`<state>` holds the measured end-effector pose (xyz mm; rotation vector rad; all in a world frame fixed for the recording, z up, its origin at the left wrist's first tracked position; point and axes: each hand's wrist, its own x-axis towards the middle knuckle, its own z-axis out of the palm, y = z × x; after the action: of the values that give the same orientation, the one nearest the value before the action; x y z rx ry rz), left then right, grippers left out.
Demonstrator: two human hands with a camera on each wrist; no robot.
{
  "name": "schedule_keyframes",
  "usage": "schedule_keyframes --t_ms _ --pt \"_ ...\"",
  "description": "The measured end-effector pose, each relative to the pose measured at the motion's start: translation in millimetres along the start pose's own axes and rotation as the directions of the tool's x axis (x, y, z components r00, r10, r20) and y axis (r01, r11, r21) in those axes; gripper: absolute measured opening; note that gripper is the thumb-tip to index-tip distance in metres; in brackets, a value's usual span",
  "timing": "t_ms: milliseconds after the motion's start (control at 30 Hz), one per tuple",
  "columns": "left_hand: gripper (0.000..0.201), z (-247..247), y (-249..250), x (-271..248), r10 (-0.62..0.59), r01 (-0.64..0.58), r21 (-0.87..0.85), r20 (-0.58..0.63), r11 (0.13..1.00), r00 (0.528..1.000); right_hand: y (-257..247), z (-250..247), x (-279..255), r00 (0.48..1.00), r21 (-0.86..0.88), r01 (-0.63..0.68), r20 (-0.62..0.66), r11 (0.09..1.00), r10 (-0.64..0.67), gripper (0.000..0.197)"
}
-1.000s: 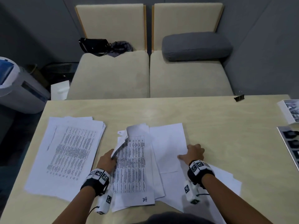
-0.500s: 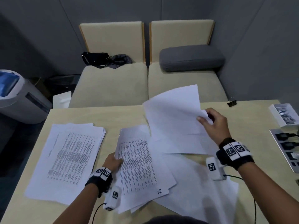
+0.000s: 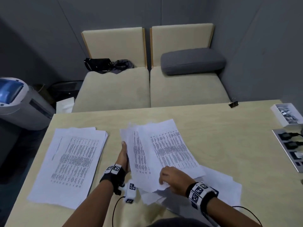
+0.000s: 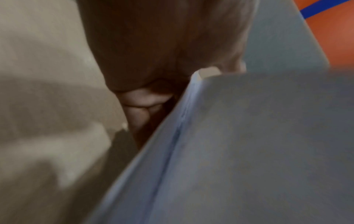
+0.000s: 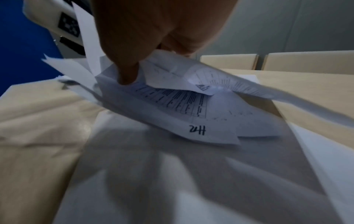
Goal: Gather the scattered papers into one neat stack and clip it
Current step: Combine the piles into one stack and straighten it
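Bare forearms, no sleeves. Black wristband [image 3: 113,175] on left wrist, black wristband [image 3: 202,194] on right, each bearing white squares with black-and-white coded markers. Small white camera unit [image 3: 130,191] with marker under left wrist, thin black cable [image 3: 114,208] trailing.

Head cam sits high, looks forward and down over the table [image 3: 213,128] toward the sofa [image 3: 147,89]. Left wrist cam is pressed close to the papers [image 4: 249,151] — blurred. Right wrist cam runs low, facing the sofa [image 5: 287,62]. Both the head and right wrist views share the central papers [image 3: 164,149] [image 5: 191,106].
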<state>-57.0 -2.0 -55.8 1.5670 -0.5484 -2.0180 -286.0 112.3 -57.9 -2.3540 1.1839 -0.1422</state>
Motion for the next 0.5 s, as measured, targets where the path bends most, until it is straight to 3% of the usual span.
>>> schedule_keyframes --t_ms 33,100,133,167,233,300,333,367,400,467,500 --pt "0.073 -0.6 -4.4 -1.6 -0.028 0.029 -0.015 0.043 0.999 0.999 -1.5 1.7 0.2 0.998 -0.001 0.009 0.057 1.000 -0.009 0.037" --pt "0.066 -1.1 -12.1 -0.7 -0.054 0.052 0.148 0.007 0.988 0.999 -3.8 6.3 -0.1 0.990 0.006 0.056 0.128 0.998 -0.056 0.026" --pt "0.073 -9.8 -21.8 11.6 -0.064 0.080 0.278 -0.068 0.957 0.996 -5.1 8.7 -0.5 0.988 0.026 0.076 0.133 0.997 -0.079 0.019" --pt "0.080 -18.8 -32.0 25.4 -0.045 0.103 0.396 -0.153 0.913 0.987 -6.7 8.5 -2.3 0.989 0.056 0.051 0.137 0.997 -0.058 0.028" --pt "0.078 -26.5 -43.1 44.5 0.057 0.097 0.571 -0.245 0.815 0.968 -3.3 1.6 -6.8 0.994 0.137 -0.061 0.097 0.989 0.048 0.049" --pt "0.056 -13.1 -35.8 26.5 0.181 0.010 0.657 -0.222 0.754 0.958 10.9 -11.7 -10.3 0.975 0.265 -0.194 -0.051 0.944 0.214 0.037" --pt "0.042 -8.8 -33.4 20.3 0.237 -0.050 0.670 -0.190 0.741 0.953 25.3 -16.1 -12.6 0.931 0.333 -0.265 -0.157 0.905 0.330 0.028" --pt "0.033 -6.3 -31.5 16.1 0.283 -0.107 0.682 -0.151 0.723 0.947 40.4 -22.4 -15.8 0.844 0.409 -0.360 -0.240 0.838 0.480 0.028" --pt "0.028 -5.9 -30.5 14.0 0.327 -0.170 0.683 -0.108 0.711 0.939 59.1 -26.0 -19.8 0.718 0.490 -0.457 -0.289 0.742 0.633 0.034" --pt "0.021 -5.0 -24.2 8.8 0.364 -0.242 0.687 -0.035 0.685 0.931 88.4 -39.6 -30.2 0.442 0.654 -0.598 -0.212 0.463 0.872 0.055" --pt "0.018 -4.9 -21.6 7.6 0.366 -0.260 0.676 -0.016 0.690 0.930 98.4 -45.0 -35.9 0.346 0.732 -0.605 -0.112 0.312 0.932 0.069"
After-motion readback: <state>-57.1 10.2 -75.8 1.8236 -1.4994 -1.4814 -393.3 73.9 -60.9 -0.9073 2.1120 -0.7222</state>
